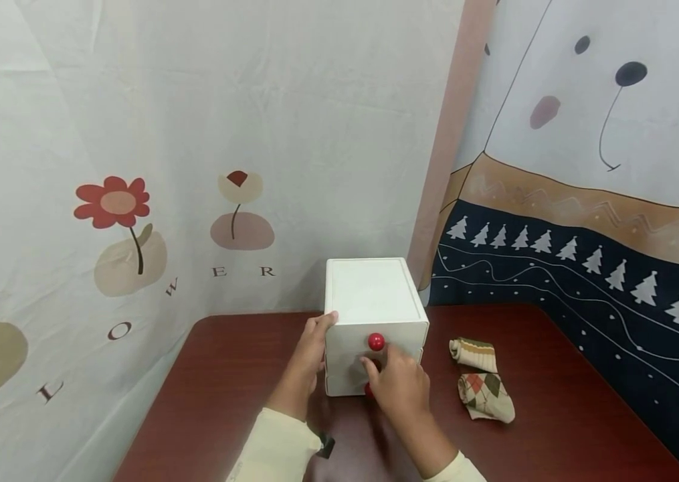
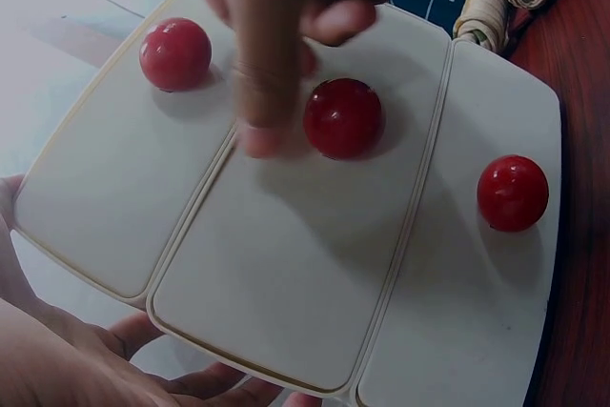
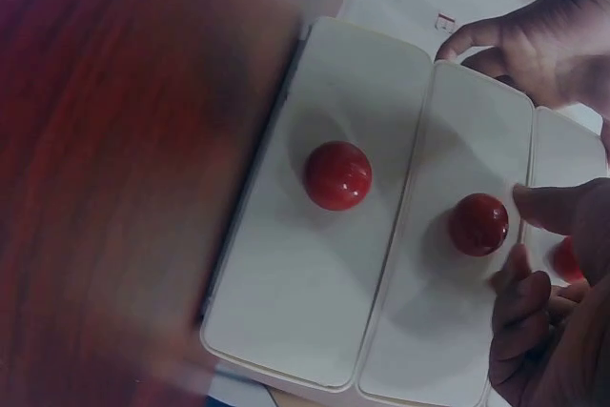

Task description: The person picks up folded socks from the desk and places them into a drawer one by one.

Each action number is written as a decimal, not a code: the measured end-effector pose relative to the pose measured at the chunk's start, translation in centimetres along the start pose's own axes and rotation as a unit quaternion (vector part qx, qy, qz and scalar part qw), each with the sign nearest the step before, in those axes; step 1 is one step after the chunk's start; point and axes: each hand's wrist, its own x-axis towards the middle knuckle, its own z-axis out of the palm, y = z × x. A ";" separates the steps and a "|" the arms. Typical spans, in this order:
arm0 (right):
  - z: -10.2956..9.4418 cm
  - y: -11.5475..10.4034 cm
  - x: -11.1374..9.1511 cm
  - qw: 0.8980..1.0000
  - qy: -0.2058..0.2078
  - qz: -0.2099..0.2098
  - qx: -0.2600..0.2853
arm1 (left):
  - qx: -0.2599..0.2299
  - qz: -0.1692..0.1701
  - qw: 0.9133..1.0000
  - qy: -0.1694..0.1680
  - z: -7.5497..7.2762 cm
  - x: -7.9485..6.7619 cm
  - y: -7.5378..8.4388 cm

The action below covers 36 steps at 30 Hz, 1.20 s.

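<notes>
A small white drawer box [image 1: 373, 289] stands on the table, its three drawers closed, each with a round red knob. My left hand [image 1: 310, 351] holds the box at its left side, thumb by the top front corner and fingers along the side. In front of the drawers is my right hand [image 1: 401, 383], thumb and forefinger apart beside the middle knob [image 3: 478, 224], gripping nothing. The top knob [image 1: 376, 342] shows above that hand. Below is the bottom knob [image 3: 337, 175], partly hidden in the head view. Motion blurs the right fingers in the left wrist view.
Two rolled socks lie right of the box: a striped sock [image 1: 474, 355] behind and an argyle sock [image 1: 486, 397] nearer. The dark red table [image 1: 225, 388] meets printed cloth hangings [image 1: 327, 147] at the back and right.
</notes>
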 end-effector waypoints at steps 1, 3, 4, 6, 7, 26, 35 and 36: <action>0.1 0.1 -0.1 1.000 -0.009 0.008 -0.006 | 0.000 0.000 1.000 0.001 0.0 0.0 0.0; 0.3 0.1 -0.1 0.999 -0.022 0.017 -0.019 | -0.001 0.000 1.000 0.004 0.1 -0.1 0.1; 0.3 0.1 -0.2 0.999 -0.027 0.020 -0.023 | -0.001 0.003 1.000 0.004 0.1 -0.1 0.1; 0.4 0.2 -0.2 0.999 -0.036 0.025 -0.029 | -0.002 0.003 1.000 0.005 0.1 -0.1 0.1; 0.5 0.2 -0.2 0.998 -0.042 0.026 -0.030 | -0.002 0.002 1.000 0.006 0.2 -0.1 0.1; -0.1 -0.1 -0.8 0.996 -0.072 0.025 -0.036 | 0.003 -0.001 1.000 0.010 0.4 -0.1 0.2; -0.5 -0.2 -1.8 0.996 -0.076 0.038 -0.030 | 0.003 0.001 1.000 0.015 0.3 -0.3 0.3; -0.6 -0.3 -1.9 0.996 -0.073 0.036 -0.029 | 0.004 0.001 1.000 0.014 0.3 -0.3 0.3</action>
